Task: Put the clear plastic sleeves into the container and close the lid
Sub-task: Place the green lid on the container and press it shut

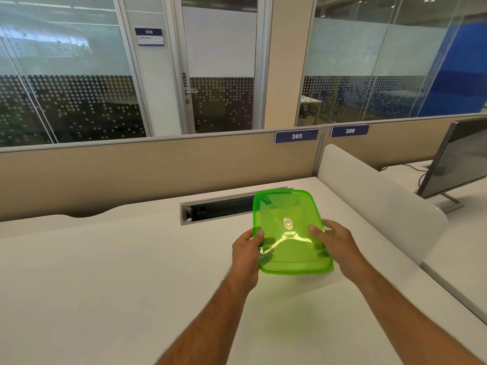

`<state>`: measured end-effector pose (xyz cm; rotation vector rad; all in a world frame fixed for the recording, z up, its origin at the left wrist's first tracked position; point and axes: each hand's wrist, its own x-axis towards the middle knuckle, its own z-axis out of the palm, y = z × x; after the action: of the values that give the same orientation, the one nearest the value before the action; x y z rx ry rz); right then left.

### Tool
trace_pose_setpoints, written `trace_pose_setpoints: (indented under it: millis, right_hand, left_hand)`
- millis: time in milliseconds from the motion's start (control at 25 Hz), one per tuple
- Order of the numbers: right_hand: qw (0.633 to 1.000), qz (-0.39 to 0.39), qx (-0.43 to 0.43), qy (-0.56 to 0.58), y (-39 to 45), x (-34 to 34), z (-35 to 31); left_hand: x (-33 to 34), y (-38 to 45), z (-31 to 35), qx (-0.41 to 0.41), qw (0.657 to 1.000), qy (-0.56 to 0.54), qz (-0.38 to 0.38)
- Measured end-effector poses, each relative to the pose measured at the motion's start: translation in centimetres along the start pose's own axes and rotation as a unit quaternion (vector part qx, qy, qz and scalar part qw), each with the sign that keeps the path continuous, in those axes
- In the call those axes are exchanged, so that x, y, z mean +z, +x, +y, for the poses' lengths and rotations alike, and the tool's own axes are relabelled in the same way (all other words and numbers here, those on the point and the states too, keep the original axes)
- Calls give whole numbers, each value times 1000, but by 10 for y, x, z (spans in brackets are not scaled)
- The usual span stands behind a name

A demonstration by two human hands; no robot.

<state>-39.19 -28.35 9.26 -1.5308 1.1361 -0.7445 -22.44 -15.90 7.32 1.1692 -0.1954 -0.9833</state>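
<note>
Both hands are wrapped around a translucent lime-green plastic container (290, 233), one on each long side. The left hand (246, 255) has its thumb lying flat over the top edge while the other fingers curl underneath, so it's a snug grip, not spread at all. The right hand (336, 245) does the same from the other side, thumb pressed onto the green lid (283, 206) and the rest tucked below, out of sight.

The box is a rounded rectangle with a raised lip all round, glossy and see-through. The lid looks seated on top, though I can't say if it's snapped fully shut. Inside there's crinkly clear plastic sleeve material (286, 239) catching the light in bright streaks, plus a small round shiny spot near the middle.

It sits low over a smooth white matte desk (105, 272), throwing a green tint below, just in front of a grey metal cable slot (218, 206). A dark flat monitor (458, 164) stands well off to the right.
</note>
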Motion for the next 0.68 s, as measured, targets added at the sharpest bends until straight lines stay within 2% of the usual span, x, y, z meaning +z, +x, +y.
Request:
trace_pose_setpoints:
  millis: [80,160,280,520,680]
  right_hand:
    - [981,-67,109,146,3,-2,-1]
    - [957,-81,146,237,2,-1,0]
    - [934,-59,148,319,1,7,0]
    - [914,-30,108,390,0,24,-3]
    - [902,-26,116,415,-1,32,0]
  left_hand:
    - [1,2,0,6,1000,1,12]
    - [2,4,0,6,1000,-22,15]
    - [4,3,-3,-23,997,-68,5]
    - [16,-6,-17,-59,993,-74,-71]
    - [21,-7,-25,-47,992,-95,-70]
